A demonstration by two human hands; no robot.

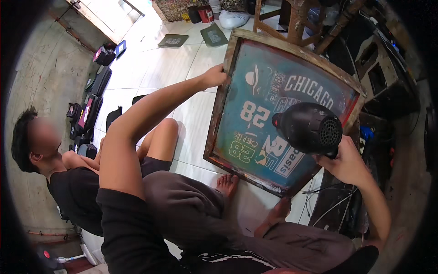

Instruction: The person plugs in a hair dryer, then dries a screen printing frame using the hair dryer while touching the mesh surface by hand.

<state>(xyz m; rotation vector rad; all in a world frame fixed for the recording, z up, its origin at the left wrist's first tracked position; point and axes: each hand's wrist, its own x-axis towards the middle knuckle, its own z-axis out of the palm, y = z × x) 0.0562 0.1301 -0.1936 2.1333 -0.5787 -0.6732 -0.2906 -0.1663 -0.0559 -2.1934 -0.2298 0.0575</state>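
A silk-screen printing frame [255, 59] stands tilted in front of me, with blue-green mesh in a worn wooden border and pale stencilled lettering and shapes across it. My left hand [215, 76] is closed round its upper left edge. In my right hand [347, 160] is a black hair dryer [315, 128], gripped by the handle. The dryer hangs over the right part of the mesh and covers some lettering; its nozzle points left. Whether it touches the mesh I cannot tell.
Another person [68, 182] sits on the floor at my left. Stacks of dark fabric pieces [93, 107] line the left wall. Two printed dark green pieces [213, 35] lie on the tiles beyond. A wooden stool [292, 27], dark equipment [378, 64] and loose cables [335, 201] crowd the right.
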